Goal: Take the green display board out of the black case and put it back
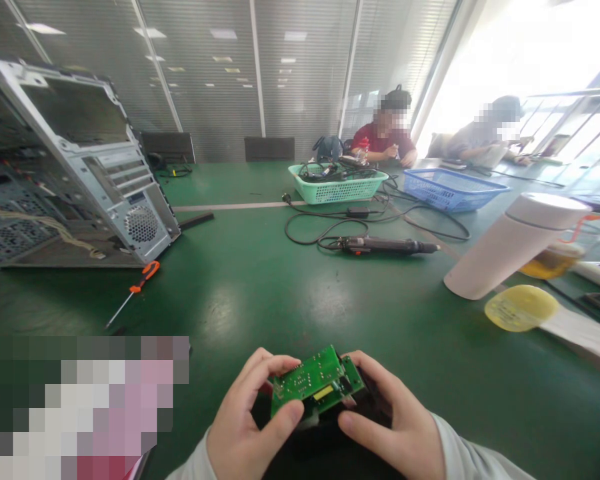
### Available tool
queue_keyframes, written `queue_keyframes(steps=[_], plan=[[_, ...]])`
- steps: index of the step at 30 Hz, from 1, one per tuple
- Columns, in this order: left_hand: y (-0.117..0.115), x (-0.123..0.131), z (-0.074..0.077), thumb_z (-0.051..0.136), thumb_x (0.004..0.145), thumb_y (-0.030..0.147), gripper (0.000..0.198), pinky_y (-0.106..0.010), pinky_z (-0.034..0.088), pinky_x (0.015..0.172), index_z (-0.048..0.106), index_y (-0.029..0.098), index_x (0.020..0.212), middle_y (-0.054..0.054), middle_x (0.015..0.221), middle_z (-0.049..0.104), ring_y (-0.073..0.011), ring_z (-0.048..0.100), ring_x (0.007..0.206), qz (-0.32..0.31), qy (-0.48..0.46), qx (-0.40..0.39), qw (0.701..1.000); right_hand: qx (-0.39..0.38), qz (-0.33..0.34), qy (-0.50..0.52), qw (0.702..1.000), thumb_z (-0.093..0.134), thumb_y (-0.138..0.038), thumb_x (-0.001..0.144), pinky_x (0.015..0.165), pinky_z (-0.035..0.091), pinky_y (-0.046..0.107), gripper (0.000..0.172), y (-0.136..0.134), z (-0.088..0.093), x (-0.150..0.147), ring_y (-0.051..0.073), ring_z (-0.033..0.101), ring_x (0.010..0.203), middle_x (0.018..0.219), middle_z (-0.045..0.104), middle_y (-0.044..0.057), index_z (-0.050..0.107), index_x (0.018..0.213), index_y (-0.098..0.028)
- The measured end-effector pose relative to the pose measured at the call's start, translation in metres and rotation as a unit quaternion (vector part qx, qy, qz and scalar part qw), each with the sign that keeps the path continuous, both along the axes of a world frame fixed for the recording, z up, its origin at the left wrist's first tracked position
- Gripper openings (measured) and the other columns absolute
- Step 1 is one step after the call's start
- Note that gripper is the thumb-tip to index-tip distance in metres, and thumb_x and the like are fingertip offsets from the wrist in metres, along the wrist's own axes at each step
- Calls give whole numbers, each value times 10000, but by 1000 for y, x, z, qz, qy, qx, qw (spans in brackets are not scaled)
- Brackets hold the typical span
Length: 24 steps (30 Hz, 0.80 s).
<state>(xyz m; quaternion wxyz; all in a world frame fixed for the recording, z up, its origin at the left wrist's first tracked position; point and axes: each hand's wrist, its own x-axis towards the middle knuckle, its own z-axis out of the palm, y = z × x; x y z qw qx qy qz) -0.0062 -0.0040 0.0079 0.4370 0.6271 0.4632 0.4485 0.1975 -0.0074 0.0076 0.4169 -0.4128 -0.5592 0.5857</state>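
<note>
**One green circuit board (310,373) at the near side of the tabletop (260,273)**

From here I count one pair of hands on the board. The left hand (253,410) grips its left end, thumb along the lower edge and fingers curled over the upper one. The right hand (397,413) curves around the other end, index finger by the far corner, thumb below; I cannot tell how firmly it grips. A second green layer shows under the top one at the right.

Two tools lie farther off: one orange-handled screwdriver (144,279), to the left, just before one opened computer case (87,167), and one dark electric screwdriver (385,245), past the middle.

Behind these sit two plastic baskets: one mint-green basket (343,192) heaped with dark cables (325,172), and one blue basket (450,190) beside it. One pale flask (510,250) stands to the right, near one flat yellow piece (520,308). Two people are seated at the far side, one in a red top (365,140).
</note>
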Motion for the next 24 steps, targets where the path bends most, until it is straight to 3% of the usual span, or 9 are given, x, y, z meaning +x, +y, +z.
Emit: queue_keyframes(steps=[6, 16, 20, 24], plan=[[-1, 0, -3, 592, 854, 285, 278, -254, 426, 756, 670, 358, 1110, 24, 911, 574, -184, 567, 878, 8, -7, 8, 1000, 35, -17, 6, 999, 712, -521, 783, 731, 481, 244, 369, 0, -4, 0, 176, 599, 798, 879, 647, 8, 606, 997, -240], [0, 0, -3, 546, 896, 310, 260, -284, 446, 768, 688, 273, 1111, -10, 884, 562, -197, 571, 839, 13, -10, 24, 1000, 24, -25, -11, 999, 656, -677, 749, 736, 518, 286, 509, -1, 2, -3, 212, 640, 805, 890, 680, 38, 592, 987, -231], [0, 1, -3, 562, 892, 331, 240, -273, 438, 765, 692, 296, 1091, -3, 884, 569, -196, 564, 844, 15, -25, 25, 999, 19, -19, -24, 999, 673, -633, 756, 731, 508, 298, 475, -1, 5, -2, 216, 630, 796, 878, 674, 40, 590, 983, -224], [0, 1, -4, 544, 906, 304, 239, -234, 423, 761, 678, 338, 1100, 15, 902, 577, -178, 553, 869, 20, -32, 32, 999, 32, -14, -36, 999, 700, -477, 784, 709, 481, 275, 340, 0, 3, 1, 194, 610, 773, 861, 663, 22, 584, 974, -220]])
